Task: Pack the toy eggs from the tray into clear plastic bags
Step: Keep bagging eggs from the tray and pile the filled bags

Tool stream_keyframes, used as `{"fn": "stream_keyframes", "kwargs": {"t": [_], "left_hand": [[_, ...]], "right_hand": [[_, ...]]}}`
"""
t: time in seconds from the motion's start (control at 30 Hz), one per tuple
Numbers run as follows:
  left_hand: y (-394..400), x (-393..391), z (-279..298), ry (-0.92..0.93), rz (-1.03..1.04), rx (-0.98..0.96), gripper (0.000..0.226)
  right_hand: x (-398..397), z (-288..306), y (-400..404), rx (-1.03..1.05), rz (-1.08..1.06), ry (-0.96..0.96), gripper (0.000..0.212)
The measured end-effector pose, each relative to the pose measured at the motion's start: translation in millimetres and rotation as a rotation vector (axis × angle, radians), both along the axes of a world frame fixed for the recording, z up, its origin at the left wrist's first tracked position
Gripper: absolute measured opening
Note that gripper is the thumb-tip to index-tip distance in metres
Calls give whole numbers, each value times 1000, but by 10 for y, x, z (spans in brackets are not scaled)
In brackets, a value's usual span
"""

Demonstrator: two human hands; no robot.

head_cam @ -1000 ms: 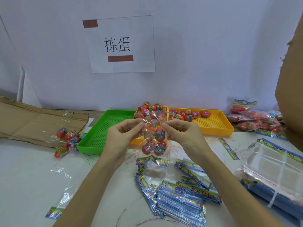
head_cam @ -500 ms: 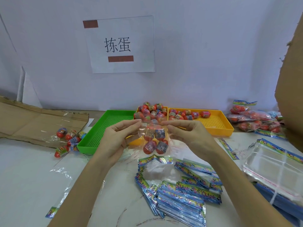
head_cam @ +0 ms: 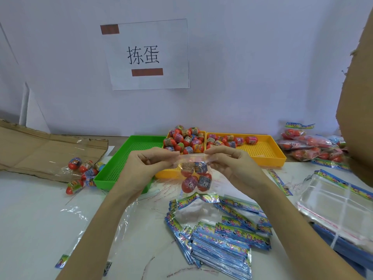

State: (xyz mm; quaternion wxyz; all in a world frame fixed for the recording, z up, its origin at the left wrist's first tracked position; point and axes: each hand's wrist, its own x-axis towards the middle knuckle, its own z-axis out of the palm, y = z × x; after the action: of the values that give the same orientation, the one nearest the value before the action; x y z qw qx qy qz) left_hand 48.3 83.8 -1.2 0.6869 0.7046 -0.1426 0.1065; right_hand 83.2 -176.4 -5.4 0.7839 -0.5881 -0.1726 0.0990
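White table (head_cam: 36, 219), clear bag (head_cam: 193, 170) w/ 4 red toy eggs (head_cam: 194, 179), both hands pinching top

Clear bag (head_cam: 193, 172) (four red eggs (head_cam: 195, 177) inside) hangs above table.

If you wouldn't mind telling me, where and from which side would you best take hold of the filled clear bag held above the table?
Take the clear bag by its flat top strip, from above at both ends, where the left hand and right hand pinch it now. The four toy eggs hang below, so a low grip would probably slip on the bulge.
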Motion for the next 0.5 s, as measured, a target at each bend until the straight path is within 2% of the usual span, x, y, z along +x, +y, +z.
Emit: {"fn": "stream_keyframes", "kwargs": {"t": [0.3,0.5], "left_hand": [[6,12,-10,-59,78,68,14],[31,25,-9,-60,108,122,29]], "right_hand": [[-50,27,-12,-343,-154,-235,28],[-95,87,39,-346,-148,-271,29]]}}
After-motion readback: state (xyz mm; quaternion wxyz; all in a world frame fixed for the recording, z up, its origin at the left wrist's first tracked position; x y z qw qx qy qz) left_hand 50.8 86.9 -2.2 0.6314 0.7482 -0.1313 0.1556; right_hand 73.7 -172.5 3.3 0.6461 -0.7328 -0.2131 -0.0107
